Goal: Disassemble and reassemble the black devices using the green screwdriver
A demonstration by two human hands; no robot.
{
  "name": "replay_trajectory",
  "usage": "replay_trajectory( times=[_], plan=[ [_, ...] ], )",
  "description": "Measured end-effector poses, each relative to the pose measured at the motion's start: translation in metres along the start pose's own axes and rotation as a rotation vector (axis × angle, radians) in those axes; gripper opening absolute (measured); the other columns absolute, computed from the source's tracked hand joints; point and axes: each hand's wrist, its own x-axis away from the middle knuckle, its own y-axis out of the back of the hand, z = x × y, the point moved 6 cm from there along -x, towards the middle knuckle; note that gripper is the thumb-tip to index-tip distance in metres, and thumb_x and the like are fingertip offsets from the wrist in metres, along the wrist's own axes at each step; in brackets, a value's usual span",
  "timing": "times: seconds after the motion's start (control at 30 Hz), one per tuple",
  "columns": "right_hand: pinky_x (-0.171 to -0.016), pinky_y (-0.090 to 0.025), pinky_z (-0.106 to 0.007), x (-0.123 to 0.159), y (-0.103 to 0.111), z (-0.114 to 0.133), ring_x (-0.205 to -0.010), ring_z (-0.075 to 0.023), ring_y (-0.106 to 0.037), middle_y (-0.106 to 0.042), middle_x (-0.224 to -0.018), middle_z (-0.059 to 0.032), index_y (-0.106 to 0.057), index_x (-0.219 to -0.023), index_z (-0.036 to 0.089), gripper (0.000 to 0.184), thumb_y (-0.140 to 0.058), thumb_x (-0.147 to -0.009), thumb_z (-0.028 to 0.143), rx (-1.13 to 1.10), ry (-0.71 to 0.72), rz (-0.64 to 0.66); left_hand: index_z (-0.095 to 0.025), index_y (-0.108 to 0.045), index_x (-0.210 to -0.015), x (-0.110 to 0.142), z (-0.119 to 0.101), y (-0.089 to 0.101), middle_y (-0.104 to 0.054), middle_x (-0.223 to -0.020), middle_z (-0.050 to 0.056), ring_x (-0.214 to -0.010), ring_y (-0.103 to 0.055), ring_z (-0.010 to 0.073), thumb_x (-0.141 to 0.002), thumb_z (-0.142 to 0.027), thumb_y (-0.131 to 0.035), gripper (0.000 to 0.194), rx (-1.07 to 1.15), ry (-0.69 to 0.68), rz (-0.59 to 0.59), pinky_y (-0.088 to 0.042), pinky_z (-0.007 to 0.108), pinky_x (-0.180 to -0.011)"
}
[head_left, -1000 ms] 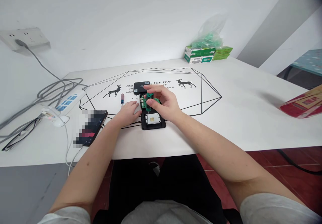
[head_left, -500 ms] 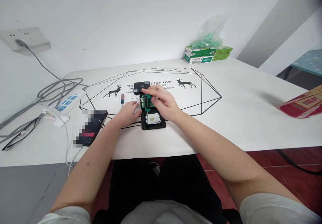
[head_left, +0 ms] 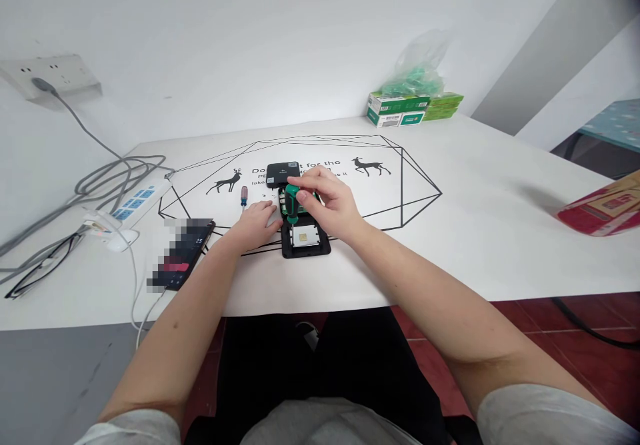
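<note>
My right hand (head_left: 333, 202) is closed on the green and black handle of a screwdriver (head_left: 293, 198), which stands upright. Its shaft points down to the left side of a black plastic case (head_left: 306, 252). In that case sits a silvery plate (head_left: 311, 235) with a gold square. Just behind, a green circuit board (head_left: 302, 205) shows in part, with the hand over it. My left hand (head_left: 257, 224) lies on the table with fingers stretched out, its fingertips and thumb at the left edge of the device. A black cover (head_left: 283, 174) with small labels lies behind the board.
A second small screwdriver (head_left: 244, 196) and tiny dark bits (head_left: 265, 195) lie on the table (head_left: 480, 232). To the left are a phone (head_left: 187, 258), glasses (head_left: 43, 265), cables and a power strip (head_left: 137, 202). Green boxes (head_left: 400, 108) stand at the back, a red package (head_left: 600, 208) at right.
The fingers of my right hand have shifted slightly round the screwdriver handle, with the thumb now over it. My left hand and the device stay in place.
</note>
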Motion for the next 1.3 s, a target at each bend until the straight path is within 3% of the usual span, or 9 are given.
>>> replay_trajectory(
  times=[0.07,0.23,0.43,0.63,0.73,0.9,1.07,1.3],
  plan=[
    [-0.084,-0.062,-0.043,0.0,-0.001,-0.001,-0.091,-0.0183,-0.064,-0.065,-0.115,-0.0063,-0.077,-0.114,0.031,0.02,-0.072,-0.1,0.043,-0.028,-0.025,-0.028,-0.024,-0.07,-0.134,0.0,0.0,0.0,-0.069,-0.141,0.014,-0.136,-0.061,0.0363,-0.106,-0.044,-0.054,0.038,0.002,-0.004,0.005,-0.049,0.056,-0.118],
    [-0.089,-0.065,-0.042,0.003,-0.008,-0.005,-0.11,-0.0211,-0.074,-0.064,-0.142,-0.0105,-0.062,-0.103,0.027,0.031,-0.08,-0.093,0.05,-0.213,-0.165,-0.029,-0.024,-0.067,-0.139,0.0,0.0,-0.001,-0.067,-0.146,0.013,-0.14,-0.059,0.0358,-0.106,-0.043,-0.052,0.041,-0.006,-0.013,0.026,-0.046,0.055,-0.121],
    [-0.083,-0.066,-0.036,0.005,-0.012,-0.009,-0.096,-0.0178,-0.08,-0.074,-0.135,-0.0095,-0.057,-0.103,0.026,0.04,-0.085,-0.089,0.051,-0.299,-0.225,-0.014,-0.023,-0.065,-0.144,0.0,-0.001,-0.001,-0.066,-0.148,0.014,-0.142,-0.058,0.0359,-0.105,-0.04,-0.054,0.044,-0.004,-0.005,0.026,-0.045,0.055,-0.122],
    [-0.081,-0.062,-0.037,0.003,-0.007,0.0,-0.113,-0.0229,-0.076,-0.08,-0.13,-0.0096,-0.071,-0.116,0.028,0.03,-0.074,-0.098,0.051,-0.107,-0.091,0.025,-0.024,-0.067,-0.141,-0.001,-0.003,0.001,-0.068,-0.146,0.014,-0.14,-0.06,0.0362,-0.105,-0.041,-0.052,0.043,-0.002,-0.012,0.026,-0.047,0.055,-0.12],
    [-0.087,-0.063,-0.04,0.003,-0.006,0.002,-0.108,-0.0214,-0.076,-0.081,-0.126,-0.0074,-0.074,-0.124,0.029,0.028,-0.064,-0.104,0.045,-0.082,-0.079,0.075,-0.024,-0.068,-0.138,-0.001,-0.003,0.002,-0.069,-0.143,0.014,-0.138,-0.061,0.0361,-0.106,-0.043,-0.052,0.041,-0.002,-0.008,0.035,-0.048,0.054,-0.119],
    [-0.106,-0.06,-0.047,0.002,-0.005,0.002,-0.121,-0.0211,-0.073,-0.08,-0.126,-0.0045,-0.077,-0.123,0.032,0.03,-0.05,-0.109,0.033,-0.071,-0.026,0.077,-0.025,-0.069,-0.135,0.0,-0.004,0.003,-0.069,-0.139,0.013,-0.135,-0.062,0.0362,-0.106,-0.043,-0.051,0.039,0.008,-0.012,0.034,-0.049,0.054,-0.117],
    [-0.091,-0.061,-0.041,0.0,-0.007,0.004,-0.109,-0.0199,-0.072,-0.079,-0.12,-0.0048,-0.076,-0.122,0.033,0.025,-0.056,-0.108,0.034,-0.061,0.027,0.089,-0.025,-0.069,-0.133,-0.001,-0.003,0.002,-0.071,-0.135,0.013,-0.13,-0.064,0.0357,-0.106,-0.043,-0.052,0.037,0.005,-0.011,0.036,-0.051,0.054,-0.114],
    [-0.083,-0.059,-0.039,-0.001,-0.01,0.002,-0.091,-0.0187,-0.064,-0.072,-0.112,-0.006,-0.072,-0.122,0.029,0.025,-0.06,-0.105,0.043,-0.03,-0.034,0.135,-0.024,-0.068,-0.136,-0.001,-0.005,0.003,-0.069,-0.14,0.013,-0.131,-0.064,0.0356,-0.106,-0.044,-0.051,0.04,0.003,-0.015,0.019,-0.052,0.055,-0.113]
  ],
)
